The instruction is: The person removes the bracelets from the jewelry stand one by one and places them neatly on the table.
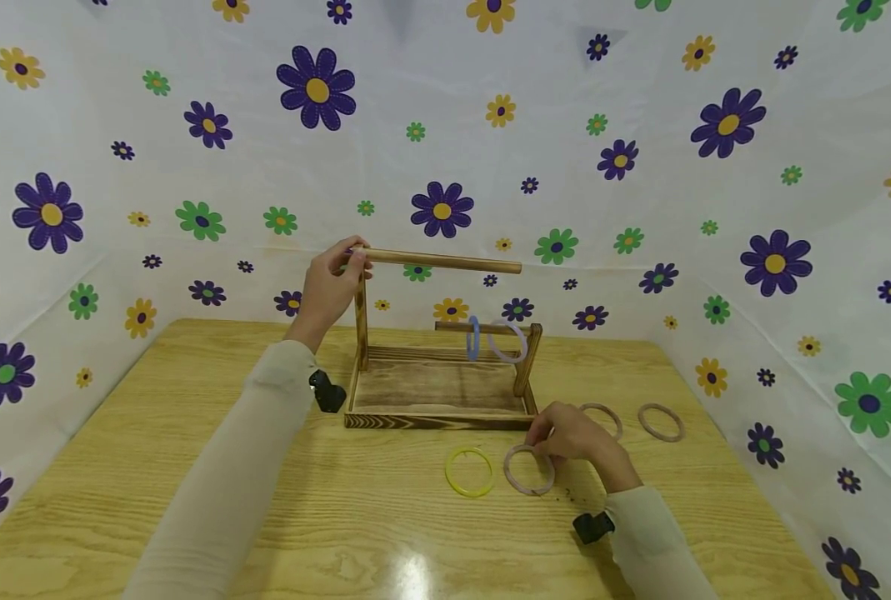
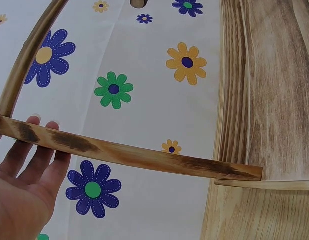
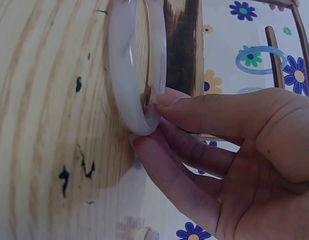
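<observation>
1. Currently pinching the pale bangle [image 3: 123, 80] by its rim with the right hand [image 1: 574, 433], right of centre in the lower head view; cannot tell whether lifted off the tabletop [image 1: 325, 517].
2. Gripping the wooden stand [image 2: 124, 154] at its upper left corner with the left hand [image 1: 330, 283], left of centre.
3. Probably light, stiff, slippery and somewhat fragile; best held across the rim, thumb against fingers.
4. Find the stand's shallow tray [image 1: 441, 422] mid-frame, low-rimmed, with brown grain showing on its floor.
5. Note the blue bangle [image 1: 473, 337] and lavender bangle [image 1: 524, 342] above, hanging on the lower rod [image 1: 453, 327].
6. See the yellow bangle [image 1: 469, 494] lying flat, lower centre, just left of the pinched one.
</observation>
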The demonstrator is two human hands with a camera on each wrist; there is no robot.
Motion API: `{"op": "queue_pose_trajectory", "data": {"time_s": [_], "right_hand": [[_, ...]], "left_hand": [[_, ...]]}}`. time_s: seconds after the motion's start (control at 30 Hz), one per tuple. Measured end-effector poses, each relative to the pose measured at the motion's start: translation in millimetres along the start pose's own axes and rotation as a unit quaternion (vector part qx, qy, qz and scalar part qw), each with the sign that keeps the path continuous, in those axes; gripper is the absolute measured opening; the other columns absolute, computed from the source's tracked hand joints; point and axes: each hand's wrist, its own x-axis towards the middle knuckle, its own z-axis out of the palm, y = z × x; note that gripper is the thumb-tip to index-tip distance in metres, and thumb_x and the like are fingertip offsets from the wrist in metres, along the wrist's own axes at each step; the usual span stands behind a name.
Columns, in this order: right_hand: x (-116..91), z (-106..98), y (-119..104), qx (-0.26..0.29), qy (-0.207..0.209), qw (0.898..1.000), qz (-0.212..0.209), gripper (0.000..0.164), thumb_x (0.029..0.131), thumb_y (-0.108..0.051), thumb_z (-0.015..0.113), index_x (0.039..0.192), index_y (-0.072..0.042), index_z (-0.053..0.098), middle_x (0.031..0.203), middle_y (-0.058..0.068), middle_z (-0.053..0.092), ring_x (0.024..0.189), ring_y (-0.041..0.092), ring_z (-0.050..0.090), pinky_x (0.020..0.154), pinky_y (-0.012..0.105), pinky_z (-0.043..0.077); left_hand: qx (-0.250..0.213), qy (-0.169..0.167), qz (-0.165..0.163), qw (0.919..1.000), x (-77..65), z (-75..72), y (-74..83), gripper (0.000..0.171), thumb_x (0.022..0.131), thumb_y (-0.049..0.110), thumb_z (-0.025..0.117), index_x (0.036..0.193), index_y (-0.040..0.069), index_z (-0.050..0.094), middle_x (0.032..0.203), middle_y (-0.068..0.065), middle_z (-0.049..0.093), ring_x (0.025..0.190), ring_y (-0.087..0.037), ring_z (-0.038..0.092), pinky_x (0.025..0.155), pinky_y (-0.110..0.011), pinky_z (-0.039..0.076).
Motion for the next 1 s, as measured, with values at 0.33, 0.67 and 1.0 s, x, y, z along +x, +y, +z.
{"op": "queue_pose_trajectory", "data": {"time_s": [0.33, 0.67, 1.0], "right_hand": [[0.5, -0.3, -0.7, -0.002, -0.001, 1.0, -0.006, 0.006, 0.089, 0.003, 0.074, 0.087, 0.0, 0.077, 0.074, 0.009, 0.073, 0.055, 0.012, 0.059, 0.052, 0.025, 0.05], [0.8, 0.2, -0.3, -0.004, 0.0, 1.0, 0.0, 0.006, 0.089, 0.003, 0.074, 0.086, -0.001, 0.078, 0.073, 0.008, 0.073, 0.055, 0.012, 0.059, 0.052, 0.025, 0.05], [0.9, -0.1, -0.8, -0.009, -0.005, 1.0, -0.005, 0.004, 0.089, 0.001, 0.075, 0.087, 0.0, 0.078, 0.075, 0.008, 0.073, 0.057, 0.013, 0.061, 0.053, 0.024, 0.05]], "left_hand": [[0.007, -0.003, -0.001, 1.0, -1.3, -0.5, 1.3, 0.038, 0.111, 0.032, 0.047, 0.139, 0.01, 0.06, 0.11, -0.01, 0.068, 0.11, -0.034, 0.071, 0.096, -0.039, 0.057], [0.012, -0.005, -0.002, 0.9999, -1.4, -0.5, 2.8, 0.039, 0.111, 0.033, 0.046, 0.14, 0.01, 0.059, 0.112, -0.012, 0.068, 0.111, -0.035, 0.07, 0.097, -0.04, 0.057], [0.007, -0.007, -0.003, 0.9999, -1.7, -0.9, 2.4, 0.04, 0.111, 0.032, 0.046, 0.141, 0.009, 0.059, 0.117, -0.02, 0.067, 0.111, -0.035, 0.07, 0.098, -0.04, 0.057]]}}
